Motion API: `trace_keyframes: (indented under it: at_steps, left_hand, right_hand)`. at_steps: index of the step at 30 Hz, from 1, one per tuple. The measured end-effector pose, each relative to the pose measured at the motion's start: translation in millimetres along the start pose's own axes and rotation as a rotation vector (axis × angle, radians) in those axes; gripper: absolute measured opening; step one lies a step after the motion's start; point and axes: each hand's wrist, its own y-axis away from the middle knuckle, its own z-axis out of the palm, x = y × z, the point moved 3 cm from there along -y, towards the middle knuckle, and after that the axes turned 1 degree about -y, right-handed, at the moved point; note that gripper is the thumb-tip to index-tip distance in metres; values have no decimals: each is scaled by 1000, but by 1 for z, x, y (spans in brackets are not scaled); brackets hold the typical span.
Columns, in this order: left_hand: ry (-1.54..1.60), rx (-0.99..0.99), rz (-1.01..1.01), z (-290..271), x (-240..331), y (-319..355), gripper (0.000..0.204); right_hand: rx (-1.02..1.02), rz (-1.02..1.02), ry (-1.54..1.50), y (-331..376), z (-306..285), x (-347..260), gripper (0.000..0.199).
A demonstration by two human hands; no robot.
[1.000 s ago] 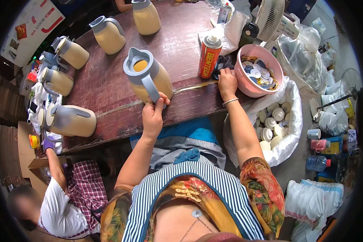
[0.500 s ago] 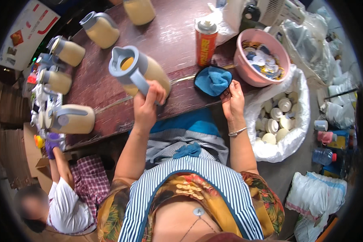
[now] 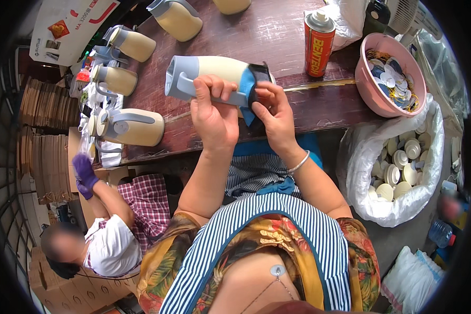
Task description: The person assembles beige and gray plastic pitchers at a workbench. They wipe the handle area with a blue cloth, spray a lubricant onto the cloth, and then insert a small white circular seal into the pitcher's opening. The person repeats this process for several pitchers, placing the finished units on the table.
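- Gripping the grey handle (image 3: 186,83) of a cream jug (image 3: 220,67), our left hand (image 3: 214,123) keeps its fingers curled firmly about it.
- We see that jug tipped onto its side over the near edge of the worktop (image 3: 269,36), spout to the left and base to the right; whether it touches the surface, we cannot tell.
- Our right hand (image 3: 280,118) pinches a blue-and-black cloth (image 3: 247,83) against the jug's base end.
- To our right, a red spray can (image 3: 319,44) stands upright, in from the near edge; a pink basin (image 3: 369,73) of white discs (image 3: 388,78) sits at that edge's right end.
- Below that end, we see an open white sack (image 3: 358,172) holding pale lids (image 3: 392,172).
- Along the left edge, we have other jugs (image 3: 141,127) in a row.
- Past the near left corner are a co-worker's purple-gloved hands (image 3: 85,170).
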Motion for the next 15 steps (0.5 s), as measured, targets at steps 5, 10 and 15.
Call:
trace_keyframes:
  at_steps: [5, 10, 15]
  left_hand:
    - [8, 35, 22, 1, 3, 0, 34]
    - [-58, -4, 20, 4, -1, 4, 35]
    - [-58, 39, 45, 7, -2, 7, 35]
  right_hand:
    - [-137, 343, -141, -14, -6, 6, 41]
    - [-286, 276, -18, -23, -15, 1, 34]
    - [-303, 363, -164, -15, -29, 11, 18]
